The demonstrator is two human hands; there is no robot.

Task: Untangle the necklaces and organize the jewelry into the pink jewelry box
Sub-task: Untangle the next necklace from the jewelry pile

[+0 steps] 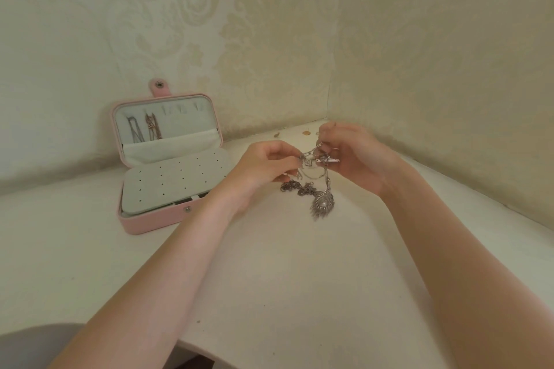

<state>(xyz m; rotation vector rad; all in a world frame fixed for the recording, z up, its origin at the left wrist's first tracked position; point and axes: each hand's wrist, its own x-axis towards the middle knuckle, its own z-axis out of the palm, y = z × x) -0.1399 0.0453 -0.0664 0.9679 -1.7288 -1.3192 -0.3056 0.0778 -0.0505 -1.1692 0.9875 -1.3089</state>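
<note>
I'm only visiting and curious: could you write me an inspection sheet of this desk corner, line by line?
Surface: white table, a few dark specks.
Job's things: pink jewelry box open, two chains hanging in its lid; tangled necklaces lifted, feather-shaped pendant dangling.
Clutter: small gold pieces near the wall corner, too small to identify.
Grippers: left hand and right hand both pinch the tangle.
Cables: nothing seen.
Surroundings: cream patterned wallpaper on both walls.
</note>
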